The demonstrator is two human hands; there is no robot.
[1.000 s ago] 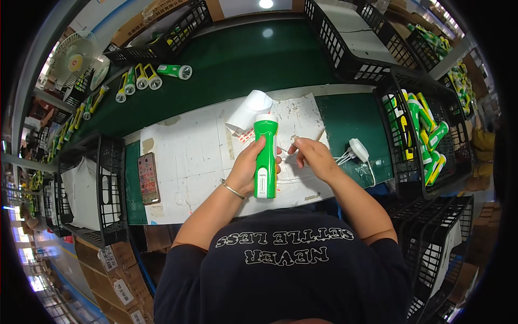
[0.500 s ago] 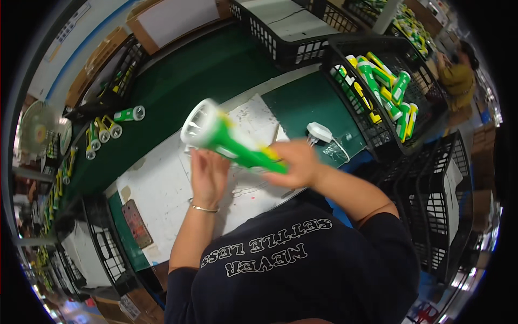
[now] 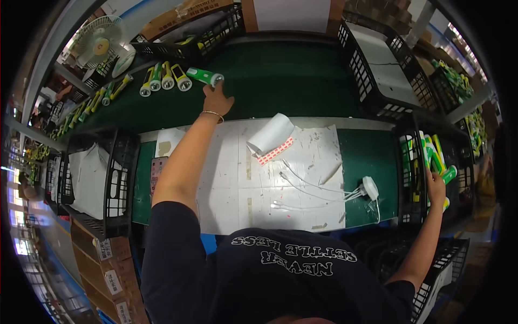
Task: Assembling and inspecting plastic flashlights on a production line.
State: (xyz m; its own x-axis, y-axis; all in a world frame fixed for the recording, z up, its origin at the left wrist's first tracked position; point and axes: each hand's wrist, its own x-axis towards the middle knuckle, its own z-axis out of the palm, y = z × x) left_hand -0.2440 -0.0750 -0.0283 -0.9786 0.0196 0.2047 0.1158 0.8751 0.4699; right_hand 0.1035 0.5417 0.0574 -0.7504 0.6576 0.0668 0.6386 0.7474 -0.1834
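My left hand [image 3: 217,103] reaches over the far left of the bench. Its fingertips touch the white lens end of a green and white flashlight [image 3: 202,75], with the thumb spread away. Several yellow-and-green flashlights [image 3: 168,76] lie side by side just left of it. Far to the right, my right hand [image 3: 436,190] is down in a black plastic crate [image 3: 406,186] of flashlights. Its fingers curl against a green flashlight [image 3: 449,174] there; the hand partly hides that flashlight's body.
A white sheet [image 3: 221,178] covers the middle bench, bearing a white roll [image 3: 271,133], a red-dotted strip [image 3: 275,152] and a white charger [image 3: 369,188] with several cables. A phone [image 3: 157,170] lies left. Other black crates [image 3: 120,178] flank the bench; a fan [image 3: 101,44] stands far left.
The flashlight held over the white sheet has gone from there. My right hand has moved right into the crate; my left has reached forward to the flashlight row. The view has turned left.
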